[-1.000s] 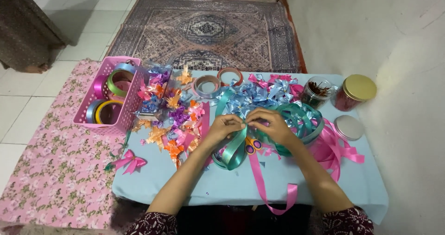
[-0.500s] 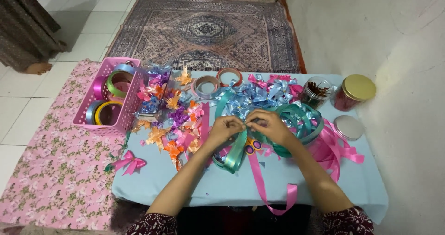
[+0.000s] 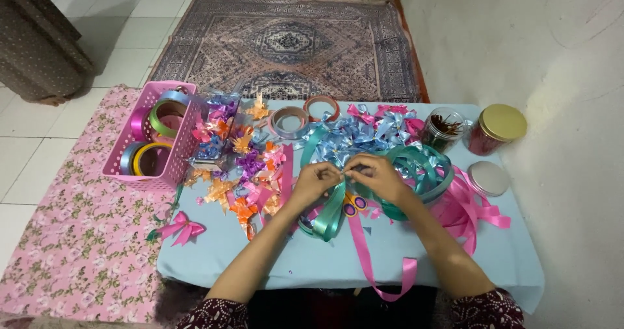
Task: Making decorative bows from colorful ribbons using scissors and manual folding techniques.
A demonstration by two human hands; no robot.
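My left hand (image 3: 316, 179) and my right hand (image 3: 376, 175) meet over the middle of a low table with a light blue cloth (image 3: 448, 257). Both pinch the same strip of teal ribbon (image 3: 330, 213), which hangs in loops below my fingers. A teal ribbon coil (image 3: 424, 168) lies just right of my right hand. Small scissors with yellow and purple handles (image 3: 354, 203) lie under my hands. A long pink ribbon (image 3: 370, 264) trails off the front edge.
A pink basket (image 3: 174, 160) with ribbon rolls stands at the left. Several finished bows in many colours (image 3: 244, 166) and light blue bows (image 3: 354, 134) cover the table. Two jars (image 3: 497, 129), a loose lid (image 3: 489, 177), a floral cloth (image 3: 71, 238) and a rug (image 3: 286, 43) surround it.
My hands have lifted slightly and drawn together on the teal ribbon; its loops hang lower beneath my left hand. Nothing else on the table has moved.
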